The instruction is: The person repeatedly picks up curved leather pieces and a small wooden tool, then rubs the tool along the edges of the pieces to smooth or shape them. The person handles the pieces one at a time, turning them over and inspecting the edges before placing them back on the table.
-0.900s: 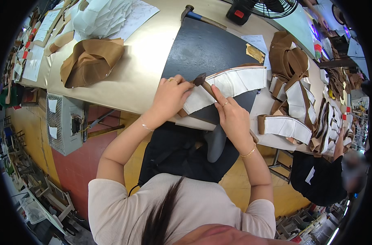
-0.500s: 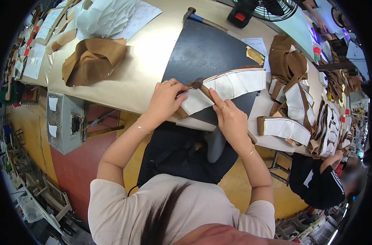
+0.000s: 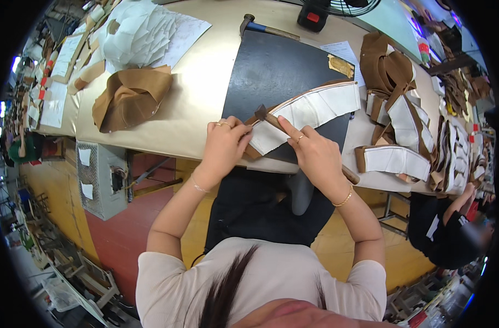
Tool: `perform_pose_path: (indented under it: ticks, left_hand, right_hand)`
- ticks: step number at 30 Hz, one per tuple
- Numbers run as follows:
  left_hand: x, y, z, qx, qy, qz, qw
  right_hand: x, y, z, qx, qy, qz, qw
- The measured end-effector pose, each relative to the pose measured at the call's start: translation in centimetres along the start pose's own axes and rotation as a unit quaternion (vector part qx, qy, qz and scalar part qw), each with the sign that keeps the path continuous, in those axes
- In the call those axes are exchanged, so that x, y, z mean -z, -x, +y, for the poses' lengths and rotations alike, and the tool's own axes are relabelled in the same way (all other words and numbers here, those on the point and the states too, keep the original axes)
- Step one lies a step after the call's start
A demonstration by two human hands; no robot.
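Observation:
A curved strip of brown material with white backing lies across a dark board at the table's near edge. My left hand is closed, its thumb and fingers pinching the strip's left end along the brown edge. My right hand grips the wooden handle of a hammer, the forefinger stretched along it. The hammer's dark head is over the strip's upper left edge, close to my left fingertips; whether it touches cannot be made out.
Another hammer with a blue-banded handle lies along the board's far edge. Brown pieces and stacked white sheets are at left. More brown-and-white strips are piled at right, near a black fan. A person in black sits at far right.
The view has shifted and turned slightly. My left fingertips have drawn a little leftward from the hammer head, to the strip's edge. My right hand keeps its grip on the hammer.

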State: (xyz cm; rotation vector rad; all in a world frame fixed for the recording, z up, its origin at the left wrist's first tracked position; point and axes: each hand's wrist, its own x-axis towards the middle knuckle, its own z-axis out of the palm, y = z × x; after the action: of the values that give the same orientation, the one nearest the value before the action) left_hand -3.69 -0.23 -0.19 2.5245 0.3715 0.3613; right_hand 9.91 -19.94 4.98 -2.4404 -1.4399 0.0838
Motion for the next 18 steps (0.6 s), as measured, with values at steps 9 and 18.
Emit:
perform_pose_path:
  ticks: [9, 18]
  left_hand:
    - [-0.5, 0.7, -0.3, -0.019, -0.013, 0.055, 0.998]
    - [-1.2, 1.3, 0.1, -0.067, -0.091, 0.12, 0.986]
  right_hand:
    - [0.7, 0.1, -0.9, -0.038, -0.04, -0.027, 0.998]
    - [-0.5, 0.7, -1.3, 0.001, -0.034, -0.022, 0.999]
